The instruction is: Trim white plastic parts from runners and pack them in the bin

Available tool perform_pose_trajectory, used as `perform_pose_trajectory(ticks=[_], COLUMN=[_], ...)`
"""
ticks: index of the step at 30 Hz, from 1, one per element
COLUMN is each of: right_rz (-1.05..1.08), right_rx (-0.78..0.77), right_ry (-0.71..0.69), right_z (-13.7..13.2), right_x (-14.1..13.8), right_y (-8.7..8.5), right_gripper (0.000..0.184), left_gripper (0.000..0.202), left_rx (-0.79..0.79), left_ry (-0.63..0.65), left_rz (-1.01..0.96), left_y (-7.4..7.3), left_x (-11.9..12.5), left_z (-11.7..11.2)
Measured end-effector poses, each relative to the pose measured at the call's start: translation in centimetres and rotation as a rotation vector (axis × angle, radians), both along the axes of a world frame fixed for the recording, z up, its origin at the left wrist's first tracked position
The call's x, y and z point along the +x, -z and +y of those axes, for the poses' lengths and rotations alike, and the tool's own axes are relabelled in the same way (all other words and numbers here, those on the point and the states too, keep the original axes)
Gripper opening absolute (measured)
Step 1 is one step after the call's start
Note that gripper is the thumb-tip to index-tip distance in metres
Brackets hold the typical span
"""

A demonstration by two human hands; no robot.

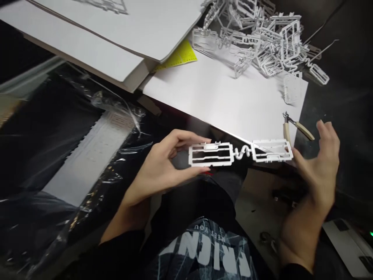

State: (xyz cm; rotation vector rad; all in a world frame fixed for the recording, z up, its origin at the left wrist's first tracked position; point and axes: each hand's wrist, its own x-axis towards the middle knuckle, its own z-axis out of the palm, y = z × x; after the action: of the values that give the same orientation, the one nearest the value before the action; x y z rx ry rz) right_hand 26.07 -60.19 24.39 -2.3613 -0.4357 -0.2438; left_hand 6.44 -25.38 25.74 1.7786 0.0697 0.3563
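Observation:
My left hand grips the left end of a white plastic frame piece, thumb along the lower edge and fingers along the upper. The piece has two slotted rectangular frames joined by a wavy S-shaped link. Around its right end is my right hand, open, with the thumb close to the frame's corner and the fingers spread upward; whether the thumb touches it I cannot tell. Just above lies a pair of nippers with cream handles, at the right edge of the white sheet.
A tangled pile of similar white frames covers the far right of the sheet. Stacked white boards rise at upper left, beside a yellow ruled piece. Clear plastic wrap over a stack of pale sheets lies at left.

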Motion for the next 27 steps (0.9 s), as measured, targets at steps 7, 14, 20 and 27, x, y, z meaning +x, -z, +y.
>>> perform_pose_trajectory(ticks=[7,14,20,27], right_rz=[0.081,-0.033,0.404,0.509], right_rx=[-0.656,-0.629,-0.274,-0.125], right_ry=[-0.059,0.020,-0.388,-0.514], right_z=[-1.9,3.2,5.6,10.0], right_x=[7.7,0.4,-5.0,-6.7], right_y=[-0.4,-4.0,-4.5,-5.6], right_gripper=[0.086,0.058,0.039,0.034], left_gripper=[0.059,0.063,0.070,0.068], left_rx=[0.056,0.144,0.150,0.198], left_ry=[-0.217,-0.303,-0.289,-0.273], left_rz=[-0.117,-0.258,-0.376,-0.380], left_y=[0.5,1.3,1.7,1.6], left_x=[0.8,1.3,1.5,1.6], left_z=[-0.9,-0.3,0.0,-0.4])
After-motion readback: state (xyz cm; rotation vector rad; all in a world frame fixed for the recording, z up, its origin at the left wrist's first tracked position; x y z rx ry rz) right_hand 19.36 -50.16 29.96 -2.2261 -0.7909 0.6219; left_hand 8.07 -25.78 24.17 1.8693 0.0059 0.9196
